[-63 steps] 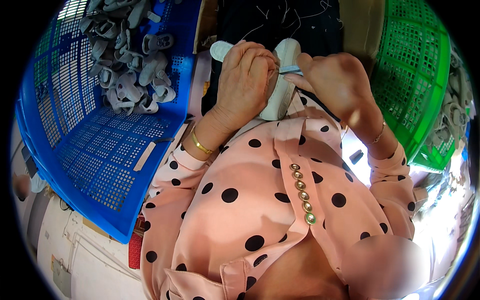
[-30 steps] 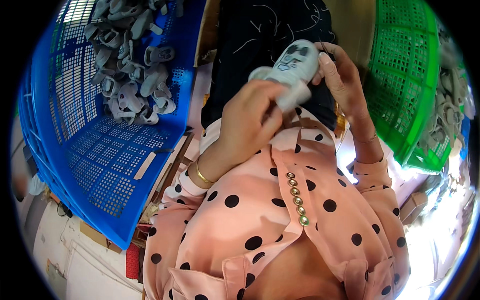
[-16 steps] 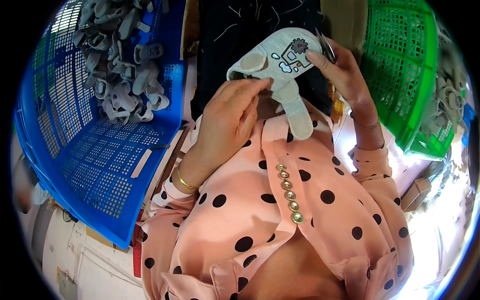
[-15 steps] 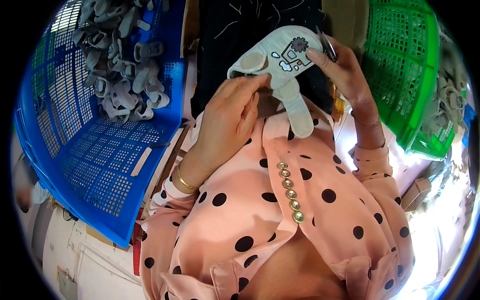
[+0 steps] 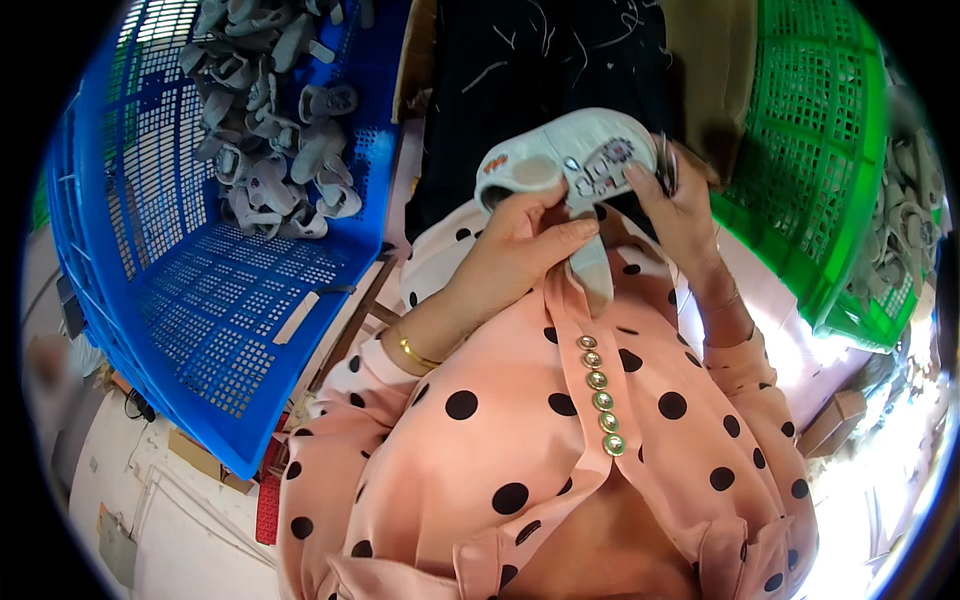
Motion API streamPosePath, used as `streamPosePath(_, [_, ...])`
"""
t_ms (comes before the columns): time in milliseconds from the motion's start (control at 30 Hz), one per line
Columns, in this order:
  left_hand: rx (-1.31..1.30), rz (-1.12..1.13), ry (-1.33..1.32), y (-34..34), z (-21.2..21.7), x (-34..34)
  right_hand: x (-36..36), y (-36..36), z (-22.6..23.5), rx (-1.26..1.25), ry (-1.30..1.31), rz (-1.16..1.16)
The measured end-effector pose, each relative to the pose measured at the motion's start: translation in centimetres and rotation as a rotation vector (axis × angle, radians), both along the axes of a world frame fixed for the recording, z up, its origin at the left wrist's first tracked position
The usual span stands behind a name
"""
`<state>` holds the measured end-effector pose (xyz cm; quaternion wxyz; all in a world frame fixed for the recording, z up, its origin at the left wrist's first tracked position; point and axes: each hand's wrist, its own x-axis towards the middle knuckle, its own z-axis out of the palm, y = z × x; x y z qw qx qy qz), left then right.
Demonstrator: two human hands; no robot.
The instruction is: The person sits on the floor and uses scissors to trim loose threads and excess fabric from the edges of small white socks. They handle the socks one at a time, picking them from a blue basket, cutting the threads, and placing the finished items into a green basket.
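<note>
A small pale grey fabric shoe upper [image 5: 560, 145] is held between my hands above my lap. It carries a printed gear design and round patches, and a strap [image 5: 594, 278] hangs from its near side. My left hand [image 5: 515, 245] is closed at the base of the strap, thumb on top. The rounded right end of the upper is pinched by my right hand [image 5: 682, 215], its thumb over the print. Dark metal snips [image 5: 668, 165] sit in that same hand, blades beside the upper's edge; their handles are hidden by the fingers.
On the left stands a blue perforated basket [image 5: 200, 340] with many grey shoe uppers [image 5: 265, 130] piled at its far end. A pale flat strip [image 5: 297, 318] lies against its edge. A green basket [image 5: 800, 150] is at right, with more grey uppers [image 5: 898, 220] beyond its wall.
The shoe upper has come nearer my body and turned. My left hand has shifted right from its left opening to the strap, thumb now pressing there. The right hand keeps its grip.
</note>
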<state>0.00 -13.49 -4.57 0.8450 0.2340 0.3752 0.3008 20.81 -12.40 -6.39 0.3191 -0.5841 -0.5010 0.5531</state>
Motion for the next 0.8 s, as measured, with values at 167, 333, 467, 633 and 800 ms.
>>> streamPosePath(167, [0.384, -0.16, 0.224, -0.5, -0.1, -0.2, 0.5, -1.0, -0.7, -0.118, 0.221, -0.072])
streamPosePath(333, [0.795, -0.455, 0.566, -1.1, 1.3, -3.0, 2.5, -1.0, -2.2, -0.36, 0.433, -0.078])
streamPosePath(467, [1.277, -0.119, 0.949, -0.3, 1.5, -4.2, 2.3, -1.8, -2.7, -0.397, 0.398, -0.112])
streamPosePath(633, [1.41, -0.03, 1.008, 0.6, -2.4, -3.4, 3.1, -1.4, -3.0, -0.25, 0.171, 0.015])
streamPosePath(800, [1.15, -0.065, 0.903, 1.5, -2.5, -3.3, 1.8, -0.1, 1.5, 0.321, -0.576, 0.103])
